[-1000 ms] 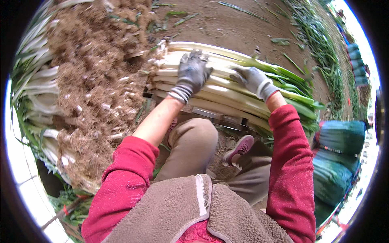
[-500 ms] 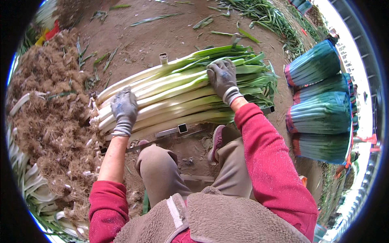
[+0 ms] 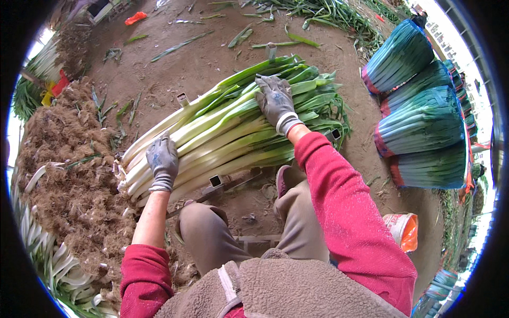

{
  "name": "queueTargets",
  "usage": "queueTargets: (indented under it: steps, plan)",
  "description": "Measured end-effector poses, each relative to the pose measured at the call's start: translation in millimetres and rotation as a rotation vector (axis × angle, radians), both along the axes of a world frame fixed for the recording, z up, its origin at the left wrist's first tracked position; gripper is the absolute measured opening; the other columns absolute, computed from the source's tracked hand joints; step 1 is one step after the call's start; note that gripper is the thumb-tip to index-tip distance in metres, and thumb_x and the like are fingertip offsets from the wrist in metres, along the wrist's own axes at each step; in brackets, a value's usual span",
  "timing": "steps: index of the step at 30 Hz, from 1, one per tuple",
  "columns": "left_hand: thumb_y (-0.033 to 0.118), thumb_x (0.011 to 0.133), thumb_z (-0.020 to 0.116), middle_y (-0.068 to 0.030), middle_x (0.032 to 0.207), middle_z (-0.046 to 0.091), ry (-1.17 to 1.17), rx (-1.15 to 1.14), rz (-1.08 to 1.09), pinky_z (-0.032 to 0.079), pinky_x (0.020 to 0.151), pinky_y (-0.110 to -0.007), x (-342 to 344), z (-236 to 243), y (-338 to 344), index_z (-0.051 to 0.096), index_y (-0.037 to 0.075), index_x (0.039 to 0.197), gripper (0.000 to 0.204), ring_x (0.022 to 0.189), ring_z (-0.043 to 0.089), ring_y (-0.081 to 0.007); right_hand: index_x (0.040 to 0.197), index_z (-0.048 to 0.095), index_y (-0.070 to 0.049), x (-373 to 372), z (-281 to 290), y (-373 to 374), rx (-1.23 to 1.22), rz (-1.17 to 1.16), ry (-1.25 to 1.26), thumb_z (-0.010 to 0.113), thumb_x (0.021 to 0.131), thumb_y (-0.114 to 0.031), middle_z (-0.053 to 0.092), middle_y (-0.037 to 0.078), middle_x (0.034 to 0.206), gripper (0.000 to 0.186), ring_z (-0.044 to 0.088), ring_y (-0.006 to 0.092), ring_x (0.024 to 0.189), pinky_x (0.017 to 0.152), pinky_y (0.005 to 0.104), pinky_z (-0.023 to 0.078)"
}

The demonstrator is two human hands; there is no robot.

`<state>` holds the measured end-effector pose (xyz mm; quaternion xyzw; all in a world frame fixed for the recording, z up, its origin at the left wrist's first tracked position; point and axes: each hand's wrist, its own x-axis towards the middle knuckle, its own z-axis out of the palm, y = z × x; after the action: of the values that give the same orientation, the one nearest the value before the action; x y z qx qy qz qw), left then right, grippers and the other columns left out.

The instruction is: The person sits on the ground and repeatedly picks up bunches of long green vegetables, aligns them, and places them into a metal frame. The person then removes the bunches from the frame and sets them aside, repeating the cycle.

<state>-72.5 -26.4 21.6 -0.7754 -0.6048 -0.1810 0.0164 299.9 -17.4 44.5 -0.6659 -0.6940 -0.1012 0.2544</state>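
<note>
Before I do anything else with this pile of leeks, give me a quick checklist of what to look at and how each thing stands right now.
1. Left hand on the white root end of the leek bundle: ok, the gloved palm lies flat on it.
2. Right hand on the green leaf end: ok, pressed on top.
3. Stalks lined up: ok, they lie side by side, white ends together.
4. Bundle seated between the metal frame posts: ok, posts show on both sides of it.
5. Tie or band around the bundle: cannot tell, none visible.
6. Wrapped bundles apart from the pile: ok, bare soil lies between them.
</note>
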Motion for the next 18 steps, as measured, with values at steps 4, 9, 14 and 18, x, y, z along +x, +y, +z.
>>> queueTargets:
  steps: [4, 9, 14, 18]
  plan:
    - [0.029, 0.095, 0.049, -0.0141, 0.113, 0.067, -0.011, 0.058, -0.01, 0.039, 0.099, -0.046, -2, -1, -2, 0.063, 0.008, 0.123, 0.037, 0.108, 0.059, -0.0325, 0.133, 0.056, -0.011, 22, 19, -2, 0.038, 0.2, 0.094, 0.055, 0.094, -0.029, 0.054, 0.015, 0.137, 0.042, 0.047, 0.0329, 0.129, 0.112, 0.0448, 0.03]
    - [0.029, 0.094, 0.05, -0.0133, 0.104, 0.068, -0.031, 0.182, -0.035, 0.041, 0.093, -0.047, -6, -13, 1, 0.065, 0.01, 0.117, 0.033, 0.1, 0.061, -0.0331, 0.131, 0.055, -0.009, 84, 41, -18, -0.046, 0.03, 0.015, 0.053, 0.096, -0.04, 0.06, 0.017, 0.127, 0.046, 0.054, 0.0352, 0.12, 0.104, 0.0483, 0.034]
    - [0.031, 0.093, 0.05, -0.0139, 0.101, 0.066, 0.058, 0.084, 0.065, 0.041, 0.085, -0.051, -4, -18, 2, 0.065, 0.013, 0.116, 0.033, 0.095, 0.06, -0.0342, 0.102, 0.064, -0.012, 116, 47, -21, -0.119, 0.218, -0.22, 0.067, 0.084, -0.027, 0.061, 0.015, 0.101, 0.024, 0.054, 0.037, 0.1, 0.093, 0.0483, 0.04]
    - [0.03, 0.088, 0.055, -0.0145, 0.098, 0.068, -0.045, 0.077, 0.05, 0.043, 0.087, -0.047, -2, -12, -1, 0.068, 0.012, 0.11, 0.031, 0.094, 0.062, -0.0336, 0.088, 0.064, -0.009, 119, 31, -15, 0.022, 0.22, -0.07, 0.064, 0.089, -0.023, 0.06, 0.015, 0.087, 0.015, 0.059, 0.0362, 0.081, 0.071, 0.046, 0.047]
